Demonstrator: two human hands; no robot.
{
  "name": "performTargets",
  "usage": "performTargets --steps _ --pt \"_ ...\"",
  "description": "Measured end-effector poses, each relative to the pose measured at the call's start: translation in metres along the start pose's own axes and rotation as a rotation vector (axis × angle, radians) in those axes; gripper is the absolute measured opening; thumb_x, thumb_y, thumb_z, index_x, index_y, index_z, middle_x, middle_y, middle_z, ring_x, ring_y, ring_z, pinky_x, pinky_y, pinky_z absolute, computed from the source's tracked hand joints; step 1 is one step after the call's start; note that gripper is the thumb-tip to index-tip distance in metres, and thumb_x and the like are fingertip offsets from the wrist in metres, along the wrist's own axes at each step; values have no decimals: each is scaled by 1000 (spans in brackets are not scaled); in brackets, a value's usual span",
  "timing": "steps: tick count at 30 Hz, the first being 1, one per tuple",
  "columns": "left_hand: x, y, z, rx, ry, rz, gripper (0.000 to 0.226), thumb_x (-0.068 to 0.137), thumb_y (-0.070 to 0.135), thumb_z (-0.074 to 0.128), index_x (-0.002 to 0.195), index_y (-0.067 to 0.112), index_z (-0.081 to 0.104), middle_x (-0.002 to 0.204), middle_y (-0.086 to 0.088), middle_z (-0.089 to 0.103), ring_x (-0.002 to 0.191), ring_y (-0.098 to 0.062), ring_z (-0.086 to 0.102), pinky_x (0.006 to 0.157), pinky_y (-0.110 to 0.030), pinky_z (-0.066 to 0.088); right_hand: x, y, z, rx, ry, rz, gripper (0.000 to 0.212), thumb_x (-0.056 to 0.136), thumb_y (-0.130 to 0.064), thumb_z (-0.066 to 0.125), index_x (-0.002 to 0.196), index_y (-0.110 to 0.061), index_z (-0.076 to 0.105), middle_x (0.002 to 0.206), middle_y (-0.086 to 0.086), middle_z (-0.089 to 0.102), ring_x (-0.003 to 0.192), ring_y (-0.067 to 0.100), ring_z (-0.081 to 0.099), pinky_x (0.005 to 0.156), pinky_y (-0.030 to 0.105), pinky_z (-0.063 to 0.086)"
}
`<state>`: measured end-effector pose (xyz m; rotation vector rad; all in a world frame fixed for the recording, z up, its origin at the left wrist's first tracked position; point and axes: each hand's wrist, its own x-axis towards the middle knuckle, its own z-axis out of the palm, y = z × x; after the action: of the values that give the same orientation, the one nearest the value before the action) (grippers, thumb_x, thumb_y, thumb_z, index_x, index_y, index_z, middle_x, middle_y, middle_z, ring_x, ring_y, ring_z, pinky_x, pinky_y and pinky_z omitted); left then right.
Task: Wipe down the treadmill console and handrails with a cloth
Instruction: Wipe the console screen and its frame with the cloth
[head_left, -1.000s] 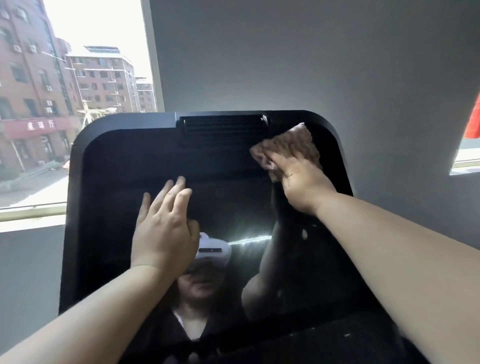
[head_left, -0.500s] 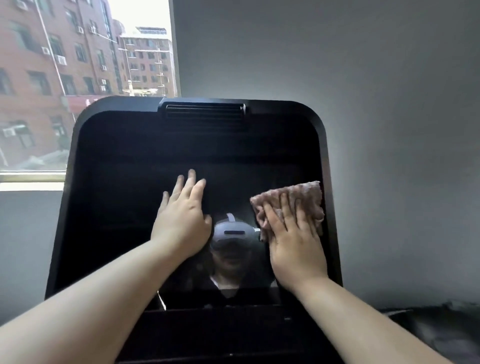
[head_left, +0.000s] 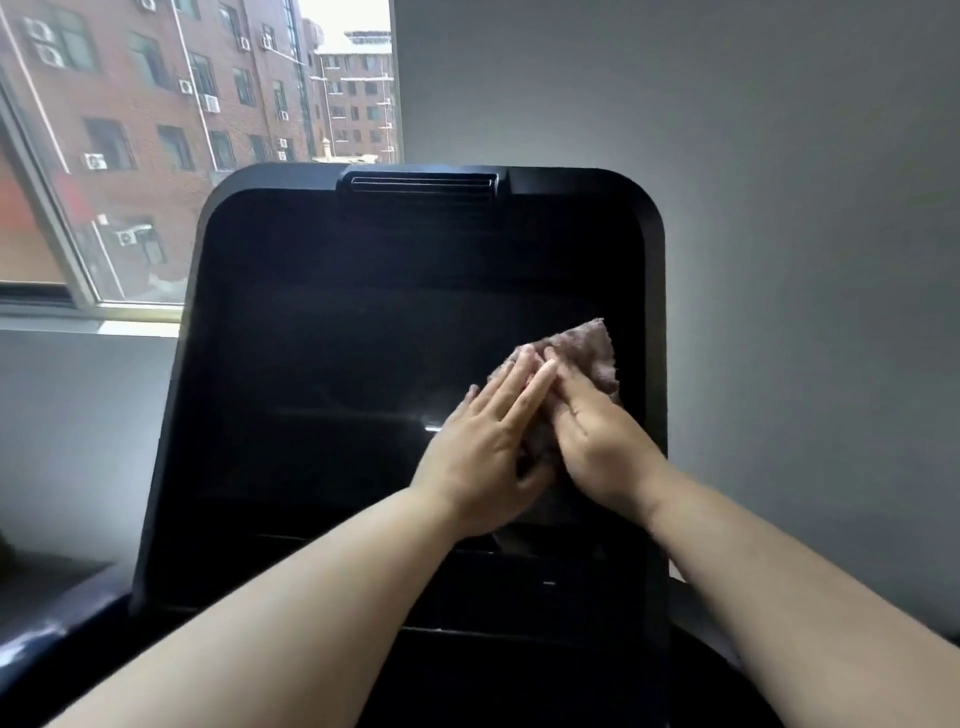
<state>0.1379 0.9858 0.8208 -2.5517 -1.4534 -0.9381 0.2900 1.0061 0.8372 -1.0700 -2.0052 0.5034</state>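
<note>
1. A window (head_left: 156, 130) fills the upper left, brick buildings beyond it.
2. The treadmill console (head_left: 311, 364) stands upright at centre – black, glossy, a slotted vent (head_left: 423, 183) at its top edge.
3. The left hand (head_left: 483, 452) lies flat, fingers together, over the cloth's left part.
4. The pink cloth (head_left: 595, 348) sits on the screen near the console's right edge.
5. The right hand (head_left: 597, 441) presses the cloth flat – fingers extended, touching the left hand's.

Both forearms reaching forward, left hand (head_left: 485, 447) flat, fingers extended, touching flat right hand (head_left: 597, 436)
</note>
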Motion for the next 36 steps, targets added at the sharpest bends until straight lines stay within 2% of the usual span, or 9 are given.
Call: performTargets --steps 2,5,8,15,22,26,28,31,36 --pt "4 13 23 9 49 -73 79 85 64 37 150 38 1 159 15 -4 144 1 -11 120 -43 4 -6 2 -29 112 168 13 39 103 -27 33 138 -32 48 146 -13 43 132 -12 32 108 10 24" --pt "25 10 33 219 160 -121 66 83 70 38 129 24 50 157 7 23 146 -9 11 118 -50 4 -11 21 -57 -155 570 -33 39 94 -20 33 122 -19 60 123 -5 59 117 11 50 100 17 32" --pt "51 -8 15 335 240 1 39 90 45 57 105 9 63 140 -3 53 136 -19 40 113 -46 21 -5 43 -53 -140 582 151 40 100 -19 33 136 -14 48 141 5 48 132 18 39 108 22 25" --pt "80 -28 4 210 420 -85 38 91 21 56 129 16 60 144 -2 48 136 -28 39 110 -46 28 -5 68 -2 48 732 378 47 101 -39 28 143 -23 43 141 -1 52 129 18 47 98 17 29" --pt "71 -27 5 304 -35 582 27 89 24 61 112 11 66 139 1 53 133 -21 43 109 -40 33 -5 71 0 -41 743 302 53 98 -38 26 146 -20 38 149 -1 43 135 17 40 100 14 24" --pt "88 -65 -34 325 176 40 46 89 30 41 134 25 52 150 6 38 143 -21 25 116 -50 13 -7 72 4 -88 737 302 53 100 -38 22 148 -20 33 151 -4 39 137 14 36 98 6 17" --pt "81 -44 -14 288 273 -162 38 87 37 40 117 26 60 151 9 37 145 -19 21 116 -55 2 -7 73 4 -85 738 304 55 98 -40 22 148 -20 33 151 -4 40 136 14 37 98 6 17" --pt "53 9 36 216 250 107 24 92 33 50 88 16 67 138 0 55 136 -25 40 111 -59 19 -7 74 2 -65 732 299 54 98 -40 23 148 -21 34 149 -3 42 134 17 41 98 13 24" --pt "25 -14 29 232 -18 506 16 90 22 59 100 14 69 135 6 56 135 -16 41 116 -45 22 -15 75 4 -31 707 308 51 100 -40 27 147 -22 34 146 -2 46 131 19 45 95 16 27"
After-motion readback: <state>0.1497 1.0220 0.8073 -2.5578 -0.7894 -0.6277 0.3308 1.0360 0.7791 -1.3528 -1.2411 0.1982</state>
